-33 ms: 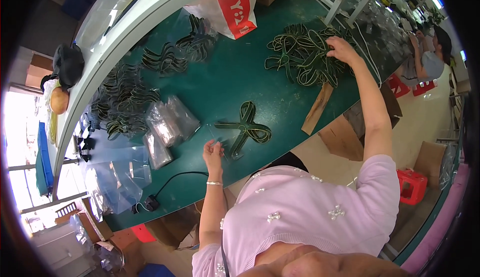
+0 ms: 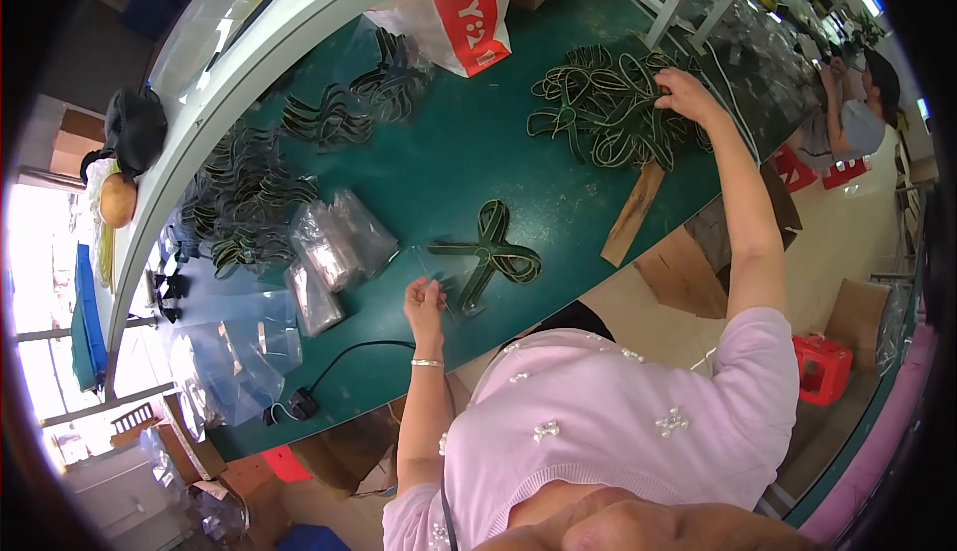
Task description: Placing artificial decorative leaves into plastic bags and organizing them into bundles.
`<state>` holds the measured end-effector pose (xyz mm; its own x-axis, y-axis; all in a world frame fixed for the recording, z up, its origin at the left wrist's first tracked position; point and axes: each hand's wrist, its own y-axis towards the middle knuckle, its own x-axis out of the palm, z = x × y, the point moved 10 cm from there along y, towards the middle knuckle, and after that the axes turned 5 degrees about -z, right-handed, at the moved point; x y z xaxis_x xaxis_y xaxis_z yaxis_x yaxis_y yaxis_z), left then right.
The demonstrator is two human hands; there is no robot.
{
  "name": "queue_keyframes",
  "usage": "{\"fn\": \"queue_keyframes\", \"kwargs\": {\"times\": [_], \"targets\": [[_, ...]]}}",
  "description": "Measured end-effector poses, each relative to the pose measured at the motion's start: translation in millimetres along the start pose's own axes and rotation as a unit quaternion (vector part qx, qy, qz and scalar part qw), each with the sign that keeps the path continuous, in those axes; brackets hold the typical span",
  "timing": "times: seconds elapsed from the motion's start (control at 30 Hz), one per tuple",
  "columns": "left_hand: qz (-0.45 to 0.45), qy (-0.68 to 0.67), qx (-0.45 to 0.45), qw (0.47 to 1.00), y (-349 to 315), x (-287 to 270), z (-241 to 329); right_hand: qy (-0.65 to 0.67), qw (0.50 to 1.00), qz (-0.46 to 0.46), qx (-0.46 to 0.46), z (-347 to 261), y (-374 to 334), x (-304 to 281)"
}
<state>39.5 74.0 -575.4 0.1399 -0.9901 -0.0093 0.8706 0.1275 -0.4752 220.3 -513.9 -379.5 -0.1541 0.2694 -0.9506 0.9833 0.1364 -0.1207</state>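
My right hand (image 2: 688, 95) reaches to the far right, its fingers closed on a looped green ribbon bow at the edge of a heaped pile of bows (image 2: 598, 103). These are dark green with pale yellow edging. Near the front of the table, my left hand (image 2: 426, 304) pinches what looks like the edge of a thin clear plastic bag (image 2: 451, 290); the clear film is hard to make out. One single ribbon bow (image 2: 490, 250) lies just right of that hand, its lower tail by the film.
Packs of clear bags (image 2: 334, 247) lie left of centre, beside many bagged bows (image 2: 244, 192). A wooden strip (image 2: 633, 214) sticks out below the pile. A white and red shopping bag (image 2: 477, 23) stands at the back; a black cable (image 2: 349, 357) crosses the front edge. Another person (image 2: 857, 118) sits far right.
My right hand has shifted very slightly at the pile, and the bow by its fingers has moved a little. My left hand and the single bow stay in place.
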Motion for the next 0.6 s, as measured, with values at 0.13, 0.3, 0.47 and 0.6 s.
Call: {"fn": "queue_keyframes", "kwargs": {"times": [0.13, 0.3, 0.47, 0.6], "targets": [[-0.003, -0.02, -0.001, 1.0, 6.0, -2.9, -0.7, -0.079, 0.992, 0.093, -0.001, -19.4, -32.7, -40.7], [-0.017, -0.026, 0.004, 0.999, 7.9, 0.4, 4.5, -0.317, 0.918, 0.237, -0.03, -54.8, -61.7, -14.8], [-0.024, -0.003, 0.008, 1.0, 10.6, 4.6, 8.0, -0.276, 0.903, 0.324, 0.053, -27.0, -83.4, -10.5], [-0.025, 0.009, 0.002, 1.0, 4.0, -5.4, 5.4, -0.259, 0.874, 0.402, 0.087, -36.6, -113.9, -19.1]]}}
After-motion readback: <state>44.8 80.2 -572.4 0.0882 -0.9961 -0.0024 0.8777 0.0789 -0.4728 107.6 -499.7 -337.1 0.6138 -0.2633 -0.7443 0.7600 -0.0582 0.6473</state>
